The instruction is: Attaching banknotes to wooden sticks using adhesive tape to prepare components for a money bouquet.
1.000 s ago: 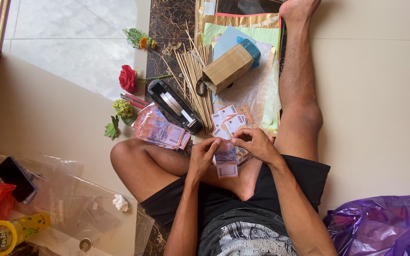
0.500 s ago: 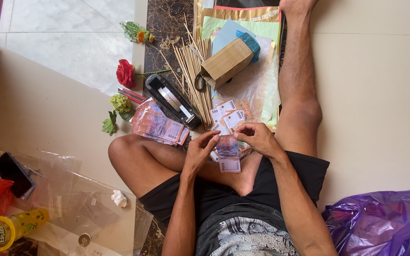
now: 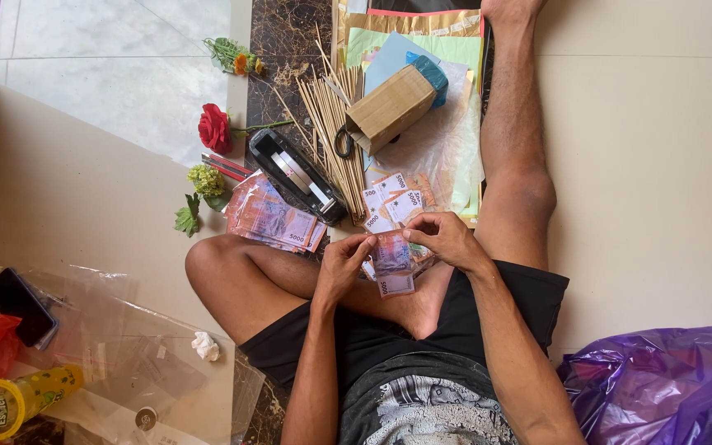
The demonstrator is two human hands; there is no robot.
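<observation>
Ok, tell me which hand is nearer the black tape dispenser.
Left. The left hand sits just below the black tape dispenser, pinching a banknote. The right hand holds the same note from the far side, farther from the dispenser.
</observation>
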